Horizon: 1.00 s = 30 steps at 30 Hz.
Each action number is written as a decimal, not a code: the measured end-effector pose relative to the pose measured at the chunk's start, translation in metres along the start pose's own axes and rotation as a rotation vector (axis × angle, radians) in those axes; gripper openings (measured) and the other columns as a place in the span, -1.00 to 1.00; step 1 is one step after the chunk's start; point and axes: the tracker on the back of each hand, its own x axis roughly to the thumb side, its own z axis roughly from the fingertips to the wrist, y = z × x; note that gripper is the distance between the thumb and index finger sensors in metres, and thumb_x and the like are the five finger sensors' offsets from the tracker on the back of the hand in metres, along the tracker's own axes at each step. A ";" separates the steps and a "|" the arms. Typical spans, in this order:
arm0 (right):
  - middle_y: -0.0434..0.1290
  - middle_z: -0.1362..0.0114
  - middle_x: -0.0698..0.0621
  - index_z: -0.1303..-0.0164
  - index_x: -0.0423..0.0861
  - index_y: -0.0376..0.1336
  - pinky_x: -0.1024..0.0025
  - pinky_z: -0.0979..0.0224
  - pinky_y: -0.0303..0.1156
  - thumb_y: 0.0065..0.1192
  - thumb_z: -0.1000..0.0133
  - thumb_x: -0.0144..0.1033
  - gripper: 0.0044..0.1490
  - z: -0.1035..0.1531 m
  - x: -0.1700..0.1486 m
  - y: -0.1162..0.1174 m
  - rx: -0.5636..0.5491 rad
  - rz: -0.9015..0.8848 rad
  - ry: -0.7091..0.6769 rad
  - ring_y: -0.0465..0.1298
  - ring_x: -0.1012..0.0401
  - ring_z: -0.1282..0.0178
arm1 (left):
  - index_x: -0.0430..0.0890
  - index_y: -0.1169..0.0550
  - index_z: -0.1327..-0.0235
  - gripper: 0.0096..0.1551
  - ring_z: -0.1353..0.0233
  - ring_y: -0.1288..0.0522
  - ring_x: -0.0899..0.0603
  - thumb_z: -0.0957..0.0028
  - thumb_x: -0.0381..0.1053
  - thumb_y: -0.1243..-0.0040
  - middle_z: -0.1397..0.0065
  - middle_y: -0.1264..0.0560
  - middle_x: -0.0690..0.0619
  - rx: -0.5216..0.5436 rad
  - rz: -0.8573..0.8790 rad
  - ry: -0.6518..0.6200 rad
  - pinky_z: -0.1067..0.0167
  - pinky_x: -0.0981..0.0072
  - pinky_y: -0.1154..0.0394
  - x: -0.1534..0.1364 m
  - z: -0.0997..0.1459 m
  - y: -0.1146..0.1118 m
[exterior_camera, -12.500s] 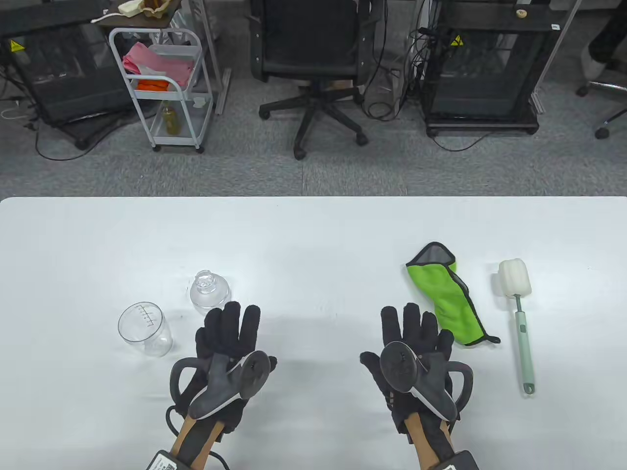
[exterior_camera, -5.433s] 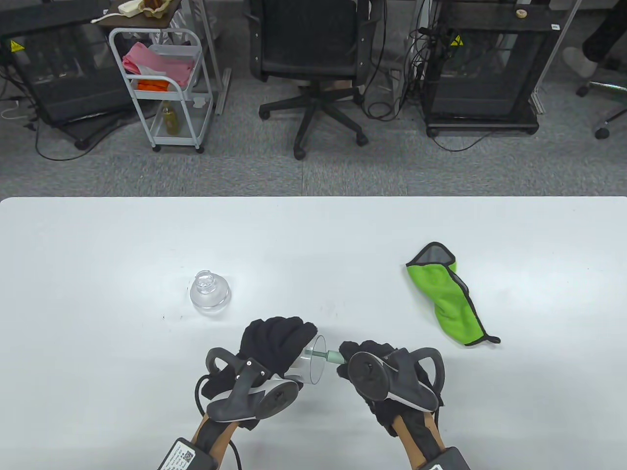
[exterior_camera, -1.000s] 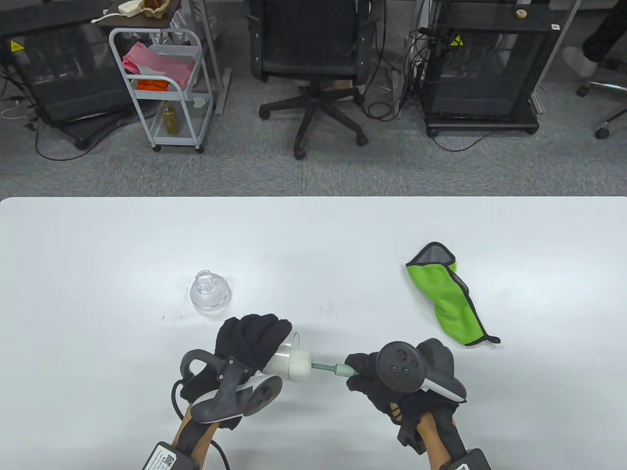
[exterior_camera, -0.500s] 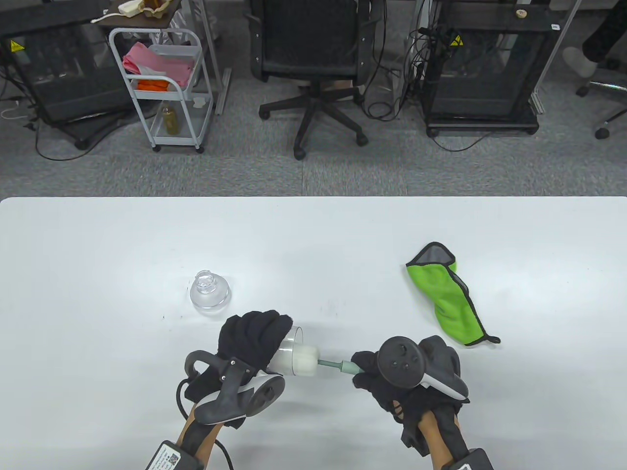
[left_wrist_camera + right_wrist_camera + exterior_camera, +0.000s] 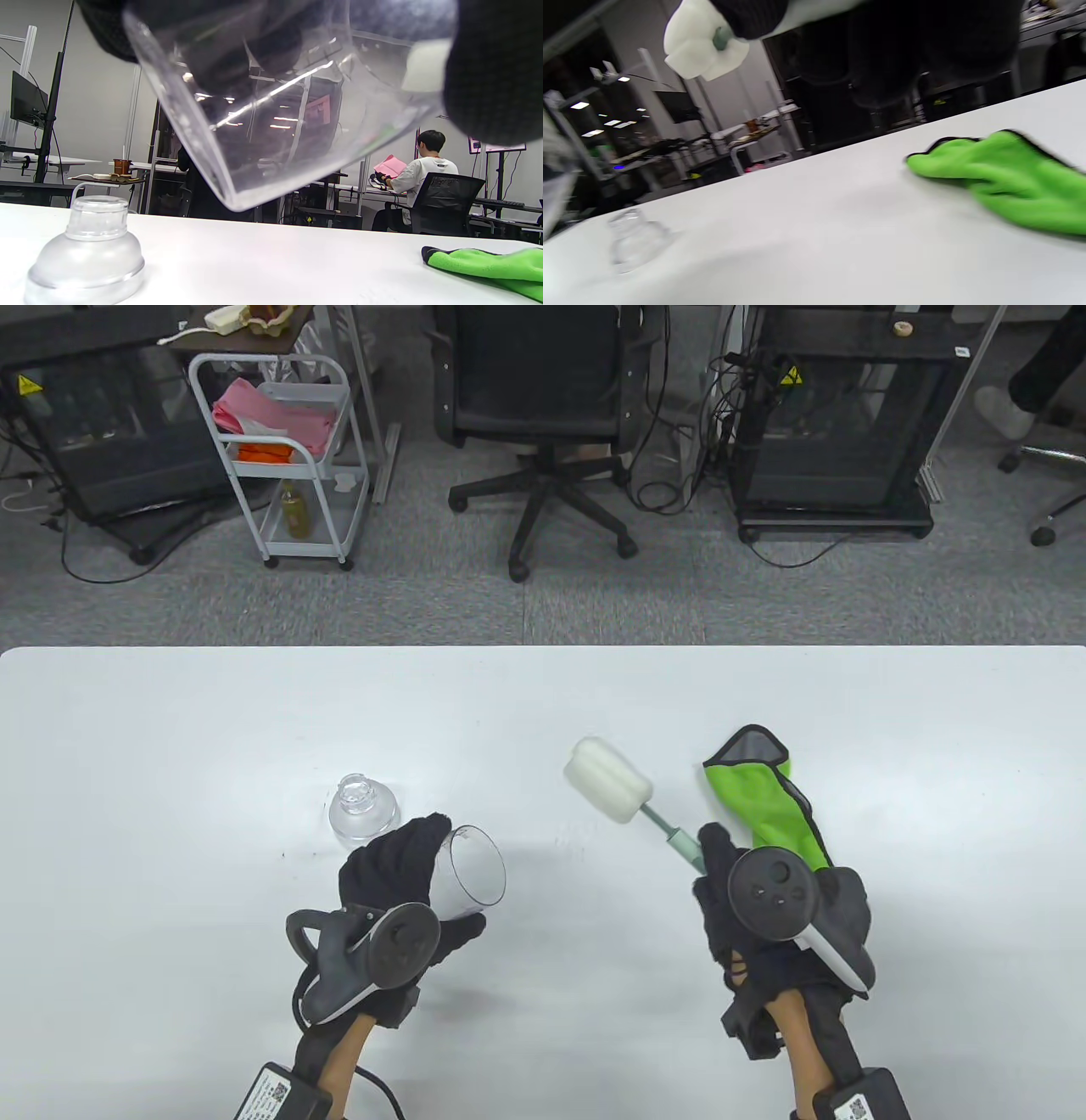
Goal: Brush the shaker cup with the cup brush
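My left hand (image 5: 399,874) grips the clear shaker cup (image 5: 471,872) above the table, its open mouth tilted up and to the right. In the left wrist view the cup (image 5: 271,114) fills the top, held between my fingers. My right hand (image 5: 764,899) grips the green handle of the cup brush, whose white sponge head (image 5: 607,779) points up and left, out of the cup and well to its right. The sponge head also shows in the right wrist view (image 5: 702,40).
The clear domed lid (image 5: 363,810) stands on the white table (image 5: 170,746) just behind my left hand; it also shows in the left wrist view (image 5: 87,254). A green cloth (image 5: 768,806) lies right of the brush, partly under my right hand.
The brush head has come out of the cup. My right hand moved right and away with the brush. My left hand turned the cup more upright and shifted left.
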 end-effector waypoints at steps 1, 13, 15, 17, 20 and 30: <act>0.41 -0.33 -0.22 -0.51 -0.19 -0.05 0.12 0.02 0.61 0.12 -0.03 -0.29 -0.16 -0.003 -0.008 0.000 -0.011 0.025 0.049 0.57 -0.08 0.02 | 0.08 -0.10 -0.59 0.41 -0.50 -0.54 -0.23 0.45 0.51 -0.56 -0.63 -0.33 0.06 0.005 -0.002 -0.003 -0.35 -0.36 -0.41 0.001 0.001 0.001; 0.23 -0.43 -0.30 -0.51 -0.18 -0.22 0.17 -0.10 0.59 0.09 -0.05 -0.39 -0.10 -0.025 -0.145 0.047 0.042 0.315 0.589 0.51 -0.08 -0.11 | 0.03 -0.09 -0.60 0.42 -0.48 -0.55 -0.24 0.44 0.50 -0.54 -0.63 -0.33 0.04 -0.058 -0.045 -0.059 -0.35 -0.34 -0.42 0.010 0.001 -0.006; 0.25 -0.42 -0.30 -0.51 -0.17 -0.18 0.18 -0.08 0.62 0.12 -0.03 -0.40 -0.11 -0.023 -0.160 0.055 0.036 0.315 0.637 0.53 -0.07 -0.09 | 0.04 -0.10 -0.60 0.42 -0.49 -0.55 -0.24 0.45 0.51 -0.54 -0.63 -0.34 0.04 -0.086 -0.057 -0.094 -0.35 -0.34 -0.42 0.012 0.002 -0.009; 0.27 -0.42 -0.28 -0.51 -0.15 -0.16 0.22 -0.08 0.64 0.15 -0.02 -0.38 -0.10 -0.022 -0.170 0.061 0.056 0.331 0.657 0.55 -0.05 -0.10 | 0.04 -0.10 -0.60 0.42 -0.49 -0.55 -0.24 0.45 0.50 -0.54 -0.63 -0.34 0.05 -0.089 -0.071 -0.107 -0.35 -0.34 -0.42 0.016 0.002 -0.010; 0.30 -0.43 -0.25 -0.51 -0.13 -0.12 0.26 -0.08 0.67 0.20 -0.01 -0.34 -0.10 -0.022 -0.179 0.067 0.062 0.372 0.682 0.59 -0.02 -0.13 | 0.04 -0.09 -0.59 0.42 -0.49 -0.55 -0.23 0.45 0.50 -0.54 -0.63 -0.34 0.05 -0.090 -0.078 -0.125 -0.35 -0.34 -0.42 0.019 0.002 -0.011; 0.39 -0.40 -0.22 -0.50 -0.13 -0.04 0.31 -0.03 0.69 0.32 0.07 -0.16 -0.02 -0.025 -0.174 0.077 0.110 0.495 0.664 0.64 0.01 -0.09 | 0.04 -0.10 -0.59 0.42 -0.50 -0.55 -0.23 0.46 0.50 -0.54 -0.63 -0.33 0.05 -0.105 -0.068 -0.143 -0.36 -0.35 -0.41 0.019 0.003 -0.011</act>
